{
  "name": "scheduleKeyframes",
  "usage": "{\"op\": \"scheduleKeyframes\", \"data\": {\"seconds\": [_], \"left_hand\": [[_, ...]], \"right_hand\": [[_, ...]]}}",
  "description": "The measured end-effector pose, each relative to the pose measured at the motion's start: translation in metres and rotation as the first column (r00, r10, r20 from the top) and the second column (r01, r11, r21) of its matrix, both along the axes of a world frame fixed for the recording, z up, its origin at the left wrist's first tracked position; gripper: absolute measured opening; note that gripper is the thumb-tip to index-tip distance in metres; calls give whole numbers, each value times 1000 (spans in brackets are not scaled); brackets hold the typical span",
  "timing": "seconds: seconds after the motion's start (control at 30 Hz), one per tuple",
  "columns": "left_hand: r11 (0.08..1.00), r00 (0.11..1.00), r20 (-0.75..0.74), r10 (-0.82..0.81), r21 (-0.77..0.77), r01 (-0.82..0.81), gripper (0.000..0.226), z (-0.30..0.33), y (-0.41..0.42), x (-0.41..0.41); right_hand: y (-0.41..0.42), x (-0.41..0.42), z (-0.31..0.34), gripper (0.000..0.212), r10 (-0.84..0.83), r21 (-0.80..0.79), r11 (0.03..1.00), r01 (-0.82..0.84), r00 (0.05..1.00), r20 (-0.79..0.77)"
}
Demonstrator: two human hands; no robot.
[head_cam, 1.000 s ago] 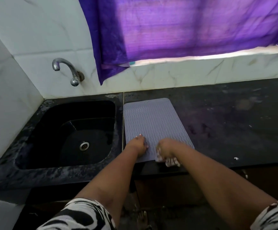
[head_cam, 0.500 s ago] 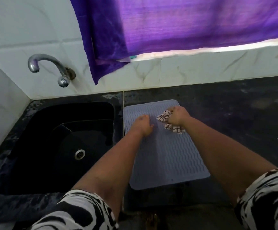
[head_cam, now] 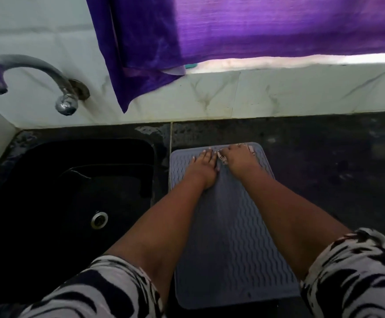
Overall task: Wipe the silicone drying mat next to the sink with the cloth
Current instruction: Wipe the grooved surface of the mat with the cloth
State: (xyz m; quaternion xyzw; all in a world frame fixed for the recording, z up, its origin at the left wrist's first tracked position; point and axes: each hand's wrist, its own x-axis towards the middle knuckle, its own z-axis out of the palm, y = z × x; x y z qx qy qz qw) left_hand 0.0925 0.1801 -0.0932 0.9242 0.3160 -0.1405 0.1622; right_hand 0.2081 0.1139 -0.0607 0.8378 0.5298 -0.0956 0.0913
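A grey silicone drying mat (head_cam: 230, 237) with a wavy ribbed surface lies on the black counter just right of the sink. My left hand (head_cam: 204, 167) presses flat on the mat's far part, fingers stretched forward. Beside it, my right hand (head_cam: 238, 160) holds the patterned cloth (head_cam: 250, 149) against the mat near its far edge. Only small pale bits of the cloth show around the fingers; the rest is hidden under the hand.
A black sink (head_cam: 72, 203) with a metal drain (head_cam: 99, 219) lies to the left, and a curved metal tap (head_cam: 26, 76) juts from the tiled wall. A purple curtain (head_cam: 233, 31) hangs above. Dark counter (head_cam: 336, 168) extends right of the mat.
Both hands slid from the mat's near edge to its far edge, the right one carrying the cloth along. The view has come closer and tilted down.
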Motion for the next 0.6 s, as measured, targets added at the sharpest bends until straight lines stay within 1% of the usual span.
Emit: {"op": "scheduleKeyframes", "data": {"seconds": [0.1, 0.23, 0.27, 0.33, 0.37, 0.43, 0.5, 0.6], "left_hand": [[1000, 999, -34, -7, -10, 6, 60, 6, 1, -1], [1000, 997, -75, -9, -1, 9, 59, 8, 1, 1], [1000, 996, -87, -10, -8, 9, 59, 10, 1, 1], [1000, 992, -123, -16, -12, 14, 59, 16, -1, -1], [1000, 990, -140, -25, 0, 25, 59, 18, -1, -3], [999, 987, -158, -33, 29, 38, 59, 21, -5, -9], [999, 995, -102, -22, 43, 26, 57, 19, -14, -17], [1000, 999, 41, 22, 16, -23, 58, 14, -35, -27]], "right_hand": [[-8, -6, 11, 37, -112, 2, 994, 113, 989, -98], [-49, -32, 16, 33, -99, 22, 995, 101, 993, -64], [-56, -37, 19, 30, -91, -6, 996, 90, 995, -51], [-60, -43, 29, 30, -112, -122, 987, 106, 993, -36], [-58, -44, 36, 34, -123, -187, 976, 112, 991, -49], [-54, -45, 49, 43, -147, -266, 957, 113, 983, -113], [-49, -42, 57, 43, -145, -245, 964, 106, 978, -148], [-35, -42, 63, 34, -160, -90, 985, 145, 970, -181]]}}
